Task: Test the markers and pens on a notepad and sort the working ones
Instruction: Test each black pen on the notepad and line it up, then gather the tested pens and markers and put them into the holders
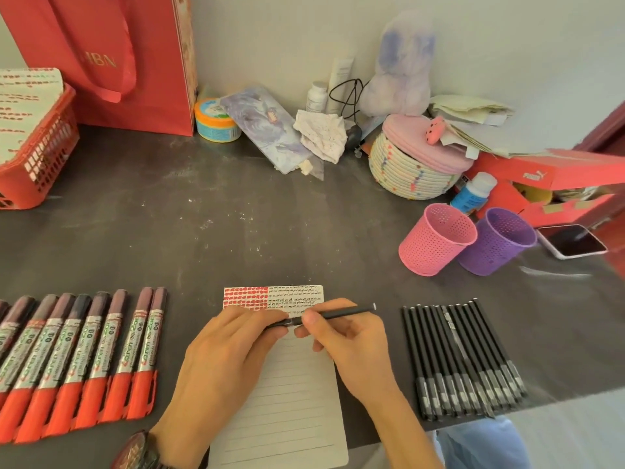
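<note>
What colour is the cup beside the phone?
Purple; the cup shows clearly in the head view.

Red-capped markers (pixel 81 363) rowed left; black pens (pixel 463 360) rowed right; lined notepad (pixel 287 401) between, scribbled on top; one pen (pixel 338 313) across it.

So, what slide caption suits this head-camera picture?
Left hand and right hand hold a black pen over the notepad, between red markers and black pens.

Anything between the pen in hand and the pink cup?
Nothing visible. Only bare table lies between the pen, held by the left hand and right hand over the notepad, and the pink cup. The row of black pens lies nearer the person, off that line.
</note>
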